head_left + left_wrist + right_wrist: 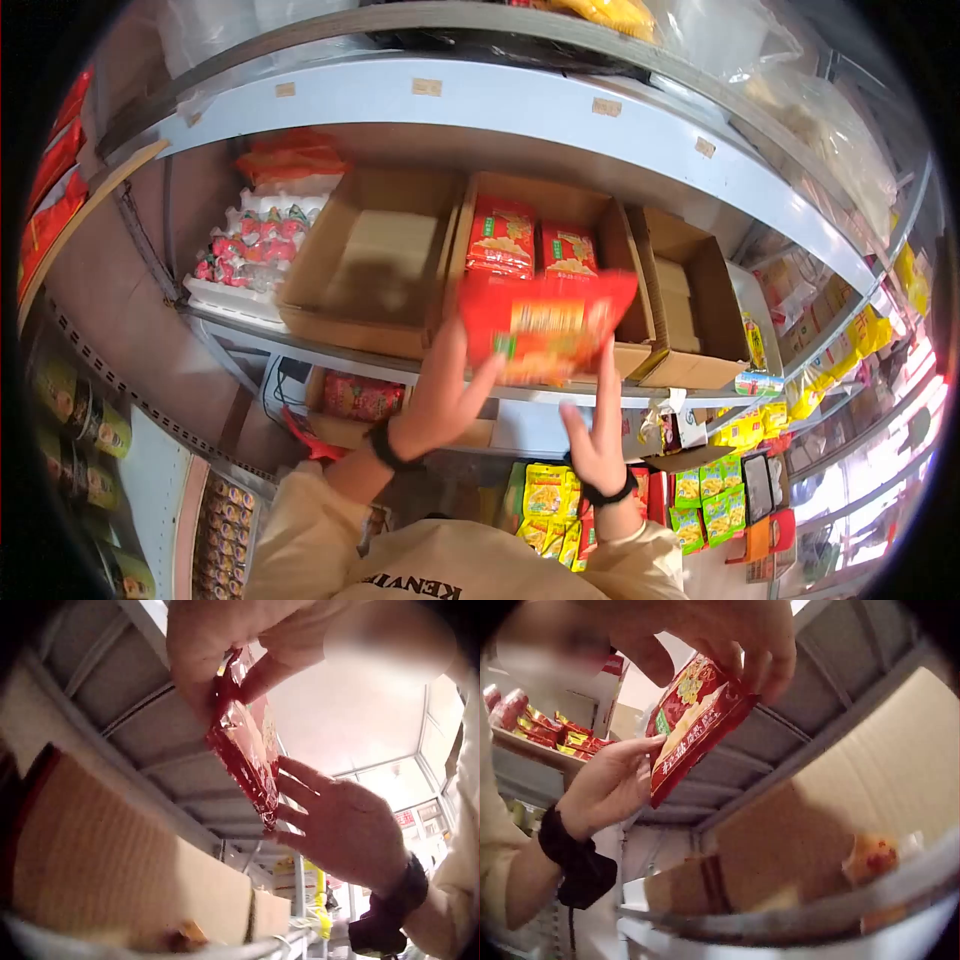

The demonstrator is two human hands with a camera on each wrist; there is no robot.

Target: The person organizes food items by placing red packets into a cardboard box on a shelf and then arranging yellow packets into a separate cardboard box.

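A red snack packet (548, 322) is held up before the open boxes in the head view. My left hand (440, 395) grips its left edge, thumb on the printed front; the right wrist view shows this hand (607, 786) on the packet (694, 724) too. At the opposite edge, my right hand (598, 435) touches the packet with straight, spread fingers, as the left wrist view shows of this hand (349, 829) and the packet (247, 754). Behind it, similar red packets (502, 236) lie in a cardboard box (480, 185).
On the shelf, a bare-bottomed cardboard box (385, 240) stands left of the packet box, and another box (690, 300) right of it. A white tray (235, 300) of wrapped items sits far left. Below are yellow packets (545, 500) and green packets (722, 510). A metal rail (480, 15) crosses above.
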